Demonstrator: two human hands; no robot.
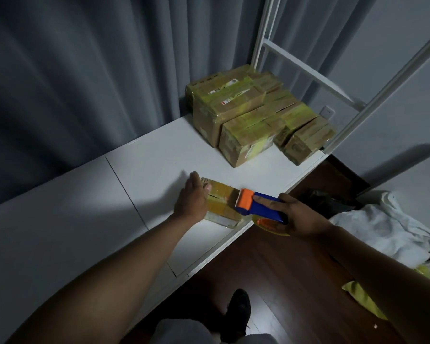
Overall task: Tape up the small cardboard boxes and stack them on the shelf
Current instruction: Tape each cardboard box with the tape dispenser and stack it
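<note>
My left hand (193, 198) lies flat on the box (220, 206), fingers straight, palm pressing its left end down. The box is small, brown cardboard, its top glossy with clear yellowish tape, and it sits near the front edge of the white shelf (154, 167) — a smooth, matte slab with a thin seam running across it.

My right hand (299, 214) grips the dispenser (258, 207), fingers curled round its blue plastic handle, thumb laid along the top. Its orange head, with a toothed cutting edge, touches the right end of the box top. A roll of yellowish tape shows beneath the handle, over the shelf edge.

Farther back on the shelf, toward the right, stands the stack (253, 112) — blocky cardboard boxes wrapped in shiny tape, some with paper labels, packed tight against each other beside a white metal frame (305, 65).

Grey curtains (85, 83) hang in soft folds behind. The floor (296, 281) is dark wood with a sheen; crumpled white cloth (387, 227) lies on it to the right.
</note>
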